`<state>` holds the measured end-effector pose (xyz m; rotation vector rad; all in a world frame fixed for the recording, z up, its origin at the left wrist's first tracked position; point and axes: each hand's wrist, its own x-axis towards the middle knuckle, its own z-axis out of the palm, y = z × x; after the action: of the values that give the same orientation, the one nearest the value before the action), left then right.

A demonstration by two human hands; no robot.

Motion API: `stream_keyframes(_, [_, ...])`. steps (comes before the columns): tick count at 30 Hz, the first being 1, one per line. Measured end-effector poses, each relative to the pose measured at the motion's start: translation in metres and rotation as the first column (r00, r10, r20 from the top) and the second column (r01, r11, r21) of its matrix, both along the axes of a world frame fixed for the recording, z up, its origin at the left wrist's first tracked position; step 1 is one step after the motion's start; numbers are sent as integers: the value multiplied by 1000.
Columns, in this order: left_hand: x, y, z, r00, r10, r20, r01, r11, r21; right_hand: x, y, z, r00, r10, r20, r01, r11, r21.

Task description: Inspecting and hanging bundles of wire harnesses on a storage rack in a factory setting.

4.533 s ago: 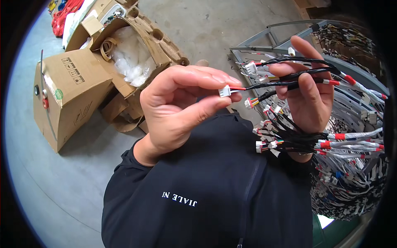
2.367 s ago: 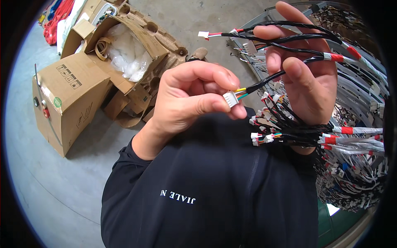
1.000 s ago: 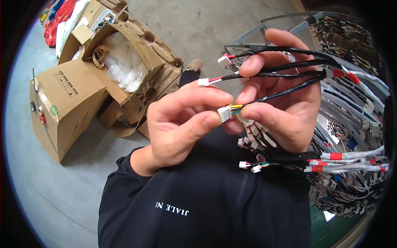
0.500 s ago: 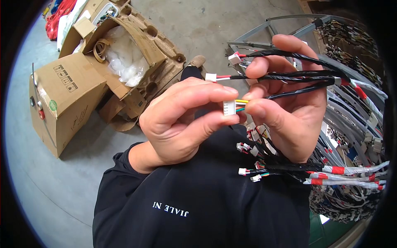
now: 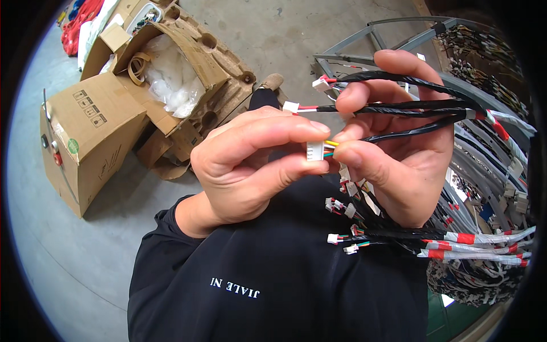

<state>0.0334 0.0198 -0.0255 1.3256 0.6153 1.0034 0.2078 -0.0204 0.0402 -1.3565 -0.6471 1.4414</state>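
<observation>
Between the thumb and forefinger of my left hand [image 5: 245, 162] is a white multi-pin connector [image 5: 315, 151]. Yellow, green and other thin wires [image 5: 330, 145] run from its back to my right hand [image 5: 399, 159]. That hand pinches these wires close behind the connector, with thumb and forefinger closed. Black-wrapped branches of a wire harness [image 5: 416, 108] pass across its fingers. Two more branches end in white connectors with red and white wires: one connector [image 5: 290, 107] sits just above my left forefinger, the other [image 5: 322, 84] higher up and apart from both hands.
More harness branches with small white connectors [image 5: 334, 238] hang in front of my dark shirt. Bundles wrapped in white and red tape [image 5: 467, 236] lie at right, beside a metal frame rack [image 5: 382, 37]. Cardboard boxes [image 5: 94, 128] stand on the floor at left, one holding clear plastic bags [image 5: 171, 85].
My right thumb and forefinger have shifted slightly left along the wires, nearer the connector. The uppermost connector has dipped a little. My left hand keeps its pinch.
</observation>
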Motion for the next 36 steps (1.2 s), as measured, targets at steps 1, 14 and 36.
stream_keyframes(1, [0, 0, 0, 1000, -2, 1, 2, 1000, 0, 1, 0, -8, 998, -21, -56, 23, 999, 49])
stream_keyframes(14, [2, -4, -3, 999, 41, 13, -41, 999, -11, 3, 2, -9, 1000, -15, -26, 17, 996, 91])
stream_keyframes(36, [6, 16, 6, 995, 76, -63, -90, 958, -274, 21, 14, -43, 972, -191, 138, 117, 899, 421])
